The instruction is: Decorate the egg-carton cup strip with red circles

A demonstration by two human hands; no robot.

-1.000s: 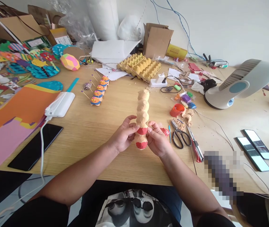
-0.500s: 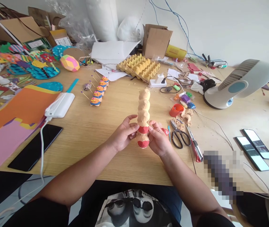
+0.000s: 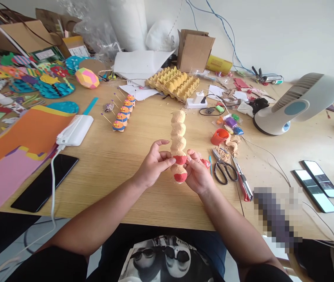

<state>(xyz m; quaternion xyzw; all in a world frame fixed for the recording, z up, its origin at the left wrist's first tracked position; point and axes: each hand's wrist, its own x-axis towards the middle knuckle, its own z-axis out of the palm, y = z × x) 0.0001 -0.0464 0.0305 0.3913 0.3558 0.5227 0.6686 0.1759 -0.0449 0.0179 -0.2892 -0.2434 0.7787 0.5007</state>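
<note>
Between my two hands is a strip of egg-carton cups, a row of pale tan bumps running away from me. Red patches cover parts of the two bumps nearest me. My left hand is closed on the strip's left side, its thumb on the upper red patch. On the right edge, the fingers of my right hand grip it at about the same height. A small red lump lies just beyond my right fingers, partly hidden. Farther left stands a decorated orange and blue egg-carton caterpillar with pins stuck in it.
Scissors, a utility knife and a red cup lie to the right, before a white fan. Yellow egg trays and a power strip are behind. A power bank and a black phone sit left.
The strip has tilted slightly, showing more of its bumps' upper sides. My left thumb has slid a little to the right over the upper red patch. Both hands keep hold.
</note>
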